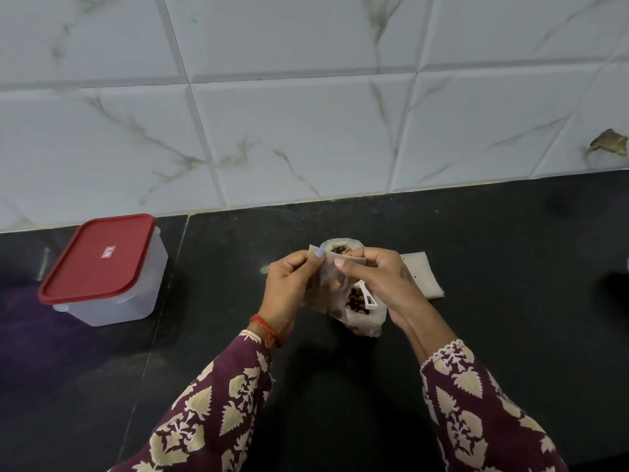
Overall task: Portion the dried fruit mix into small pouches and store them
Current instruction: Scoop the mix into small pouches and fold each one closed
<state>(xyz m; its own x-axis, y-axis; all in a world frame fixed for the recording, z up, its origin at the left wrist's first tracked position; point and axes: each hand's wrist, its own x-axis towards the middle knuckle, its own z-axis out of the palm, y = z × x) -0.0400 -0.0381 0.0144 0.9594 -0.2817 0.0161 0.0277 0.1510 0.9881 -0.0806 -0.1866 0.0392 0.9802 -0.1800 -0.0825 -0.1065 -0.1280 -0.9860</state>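
A small translucent pouch (326, 284) was held above the black countertop (476, 253), its top edge pinched by the left hand (289, 291) and the right hand (381, 284), close together. Directly beneath lay an open bag of dried fruit mix (360, 310). A red-lidded plastic container (102, 267) stood well apart, far left.

Bare black counter (476, 335) lies right of the hands; the red-lidded box (102, 267) blocks far left.
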